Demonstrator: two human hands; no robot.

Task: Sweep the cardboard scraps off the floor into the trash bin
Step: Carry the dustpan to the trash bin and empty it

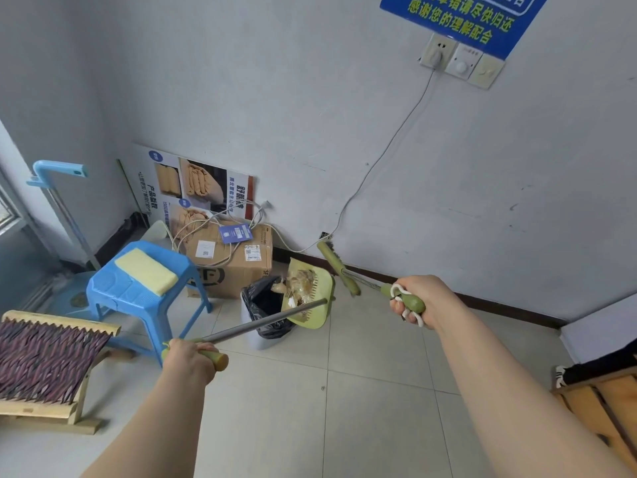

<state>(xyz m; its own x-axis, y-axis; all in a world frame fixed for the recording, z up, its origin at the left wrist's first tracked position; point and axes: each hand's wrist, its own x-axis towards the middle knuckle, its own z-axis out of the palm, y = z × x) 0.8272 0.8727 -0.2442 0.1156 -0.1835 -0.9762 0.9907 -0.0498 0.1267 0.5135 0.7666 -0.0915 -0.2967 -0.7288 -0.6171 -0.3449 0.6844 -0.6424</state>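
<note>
Beyond both hands (pixel 188 357), dustpan (pixel 310 298) tips scraps (pixel 296 281) binward.

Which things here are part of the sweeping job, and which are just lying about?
In use:
dustpan, tipped over the bin, in the left hand
scraps in the dustpan
bin with black liner
broom, in the right hand

Lying about:
stool with a sponge on it
box with cables on top
poster against the wall
</note>
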